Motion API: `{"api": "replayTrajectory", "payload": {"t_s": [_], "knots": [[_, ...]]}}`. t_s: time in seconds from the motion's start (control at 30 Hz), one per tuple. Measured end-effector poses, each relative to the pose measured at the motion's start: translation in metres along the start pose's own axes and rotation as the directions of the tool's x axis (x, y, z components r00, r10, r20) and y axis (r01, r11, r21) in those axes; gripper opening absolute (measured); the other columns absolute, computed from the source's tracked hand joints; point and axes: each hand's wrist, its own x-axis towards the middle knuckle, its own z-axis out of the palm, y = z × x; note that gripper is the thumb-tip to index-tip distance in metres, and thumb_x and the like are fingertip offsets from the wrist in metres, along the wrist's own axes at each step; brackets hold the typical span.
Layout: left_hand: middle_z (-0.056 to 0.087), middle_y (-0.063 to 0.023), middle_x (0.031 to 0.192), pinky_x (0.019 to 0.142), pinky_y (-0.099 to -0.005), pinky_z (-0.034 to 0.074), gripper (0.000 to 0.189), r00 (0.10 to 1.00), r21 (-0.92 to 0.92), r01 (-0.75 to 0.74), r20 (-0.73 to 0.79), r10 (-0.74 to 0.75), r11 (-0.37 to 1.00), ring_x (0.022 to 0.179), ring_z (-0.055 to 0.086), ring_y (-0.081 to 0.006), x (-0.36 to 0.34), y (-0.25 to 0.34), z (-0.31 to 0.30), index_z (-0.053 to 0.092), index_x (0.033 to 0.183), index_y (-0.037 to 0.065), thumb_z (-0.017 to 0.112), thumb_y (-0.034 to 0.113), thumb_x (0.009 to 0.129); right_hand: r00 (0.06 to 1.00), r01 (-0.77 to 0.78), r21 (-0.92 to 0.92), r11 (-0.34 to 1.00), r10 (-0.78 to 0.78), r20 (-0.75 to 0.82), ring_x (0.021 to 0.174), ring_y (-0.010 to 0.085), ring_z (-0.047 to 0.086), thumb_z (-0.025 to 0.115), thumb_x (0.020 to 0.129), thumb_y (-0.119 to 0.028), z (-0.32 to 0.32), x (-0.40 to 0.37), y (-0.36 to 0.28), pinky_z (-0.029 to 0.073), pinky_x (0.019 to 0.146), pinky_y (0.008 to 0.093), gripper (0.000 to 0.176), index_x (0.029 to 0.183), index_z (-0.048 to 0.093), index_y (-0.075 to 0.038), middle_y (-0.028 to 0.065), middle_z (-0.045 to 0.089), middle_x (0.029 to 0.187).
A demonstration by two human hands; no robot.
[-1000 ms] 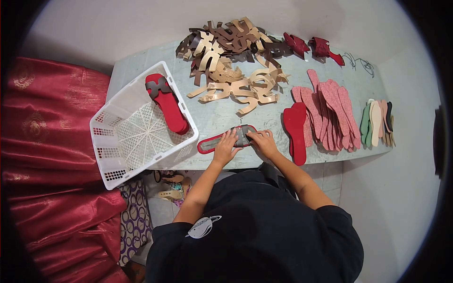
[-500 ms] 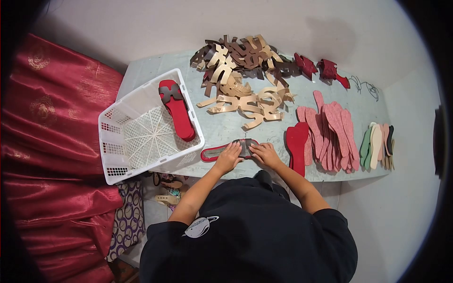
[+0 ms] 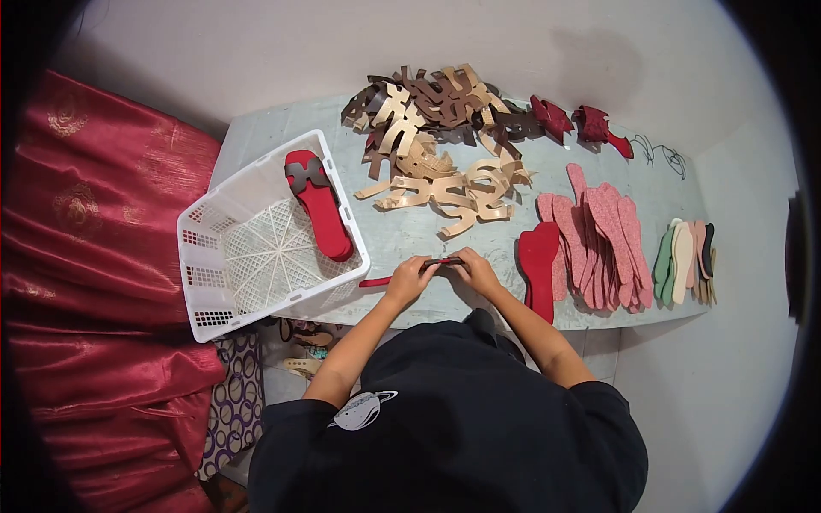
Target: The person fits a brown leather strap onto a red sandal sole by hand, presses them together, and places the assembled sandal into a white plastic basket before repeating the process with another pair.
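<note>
1. Work position: a slim red sandal with a dark strap (image 3: pixel 441 262) is located near the person's edge of the pale grey-green tabletop (image 3: pixel 265 128), in front of the torso; contact with the surface beneath cannot be determined
2. Orientation: the sandal is seen nearly edge-on; its long axis runs left to right, with the left end slightly closer to the person
3. Direction: the plain red end points left, toward the white plastic lattice basket (image 3: pixel 349 205); the dark strap section lies between the hands
4. Left hand (image 3: pixel 409 278): fingers and thumb closed on the sandal near mid-length, covering part of it
5. Right hand (image 3: pixel 475 272): fingers and thumb closed on the right end; the gap between the two hands is narrow
6. Left of the hands: the basket contains a bright red sandal with a dark H-shaped strap (image 3: pixel 323 218), strap end directed away from the person
7. Right of the hands: flat red sole-shaped pieces (image 3: pixel 537 261) lie just beside a fanned group of speckled pink sole-shaped pieces (image 3: pixel 599 248)
8. Beyond the hands: a loose heap of brown and tan cut strap pieces (image 3: pixel 445 111)
</note>
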Motion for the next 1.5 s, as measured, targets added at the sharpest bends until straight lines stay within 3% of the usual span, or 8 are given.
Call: {"api": "replayTrajectory", "payload": {"t_s": [0.03, 0.17, 0.33, 0.5, 0.57, 0.9, 1.2, 1.5], "knots": [[0.061, -0.0154, 0.079, 0.062, -0.034, 0.047, 0.029, 1.0, -0.034, 0.03, -0.008, -0.03, 0.999, 0.07, 0.059, -0.0287, 0.0, -0.001, -0.001, 0.062, 0.089, -0.001, 0.067, 0.024, 0.075, 0.999, -0.054, 0.04, 0.998, 0.054, -0.002, 0.075, 0.0289, 0.057, 0.063, 0.075, -0.011, 0.001, 0.001, -0.001, 0.046, 0.065, 0.0334, 0.021, 0.094, 0.058, -0.003, 0.0136, 0.056, 0.083], [0.061, -0.0137, 0.068, 0.056, -0.0327, 0.046, 0.031, 0.999, 0.062, 0.03, 0.028, -0.032, 0.998, 0.059, 0.059, -0.0259, -0.007, -0.008, -0.007, 0.063, 0.082, 0.0, 0.071, 0.028, 0.072, 0.994, -0.051, 0.031, 0.998, 0.048, 0.102, 0.067, 0.0232, 0.057, 0.066, 0.076, -0.016, -0.002, 0.004, -0.005, 0.045, 0.061, 0.0298, 0.024, 0.095, 0.057, -0.002, 0.012, 0.055, 0.076], [0.058, -0.0114, 0.055, 0.051, -0.0287, 0.043, 0.032, 0.956, -0.119, 0.291, 0.012, -0.292, 0.949, 0.051, 0.054, -0.0135, -0.004, 0.012, -0.018, 0.063, 0.072, -0.001, 0.072, 0.029, 0.071, 0.951, -0.296, 0.455, 0.84, 0.215, 0.222, 0.072, 0.0141, 0.056, 0.077, 0.065, -0.018, -0.012, 0.017, -0.01, 0.046, 0.068, 0.0268, 0.037, 0.093, 0.06, 0.0, 0.0058, 0.06, 0.08], [0.062, -0.006, 0.063, 0.053, -0.0249, 0.043, 0.032, 0.953, -0.193, 0.302, 0.092, -0.289, 0.934, 0.056, 0.053, -0.0083, 0.003, 0.005, -0.018, 0.065, 0.077, -0.001, 0.073, 0.03, 0.071, 0.957, -0.243, 0.427, 0.871, 0.142, 0.253, 0.078, 0.0106, 0.056, 0.077, 0.065, -0.014, -0.034, 0.025, -0.027, 0.046, 0.073, 0.0268, 0.042, 0.099, 0.059, 0.0, 0.0051, 0.062, 0.085], [0.059, -0.0051, 0.059, 0.049, -0.0268, 0.041, 0.036, 0.942, -0.524, 0.335, 0.164, -0.292, 0.783, 0.053, 0.051, -0.0096, 0.002, 0.004, -0.018, 0.065, 0.074, 0.0, 0.074, 0.034, 0.068, 0.941, -0.27, 0.395, 0.878, 0.152, 0.303, 0.077, 0.0095, 0.056, 0.077, 0.066, -0.012, -0.042, 0.026, -0.035, 0.047, 0.073, 0.026, 0.039, 0.099, 0.06, 0.0, 0.0035, 0.063, 0.084], [0.057, -0.0045, 0.058, 0.048, -0.0258, 0.04, 0.04, 0.915, -0.31, 0.326, 0.342, -0.215, 0.893, 0.052, 0.05, -0.0091, 0.029, 0.033, -0.045, 0.064, 0.071, 0.0, 0.074, 0.038, 0.067, 0.846, -0.316, 0.411, 0.855, 0.058, 0.53, 0.075, 0.0064, 0.056, 0.074, 0.068, -0.006, -0.085, 0.067, -0.05, 0.048, 0.069, 0.0238, 0.039, 0.104, 0.06, 0.0, 0.0017, 0.065, 0.085], [0.064, -0.0057, 0.074, 0.059, -0.0228, 0.046, 0.036, 0.901, -0.195, 0.295, 0.382, -0.205, 0.935, 0.065, 0.057, -0.0082, 0.05, 0.061, -0.051, 0.064, 0.09, -0.001, 0.071, 0.031, 0.073, 0.83, -0.202, 0.381, 0.902, -0.049, 0.555, 0.073, 0.0073, 0.055, 0.074, 0.069, -0.008, -0.104, 0.085, -0.047, 0.048, 0.068, 0.0243, 0.031, 0.095, 0.061, 0.0, 0.0016, 0.064, 0.082], [0.064, -0.0053, 0.073, 0.06, -0.0235, 0.046, 0.035, 0.914, -0.434, 0.38, 0.313, -0.258, 0.817, 0.065, 0.057, -0.0093, 0.036, 0.063, -0.044, 0.064, 0.086, 0.0, 0.072, 0.031, 0.072, 0.793, -0.196, 0.387, 0.901, -0.086, 0.603, 0.071, 0.008, 0.057, 0.074, 0.068, -0.011, -0.103, 0.095, -0.046, 0.048, 0.066, 0.0244, 0.03, 0.094, 0.062, -0.001, 0.0028, 0.065, 0.08]]}}
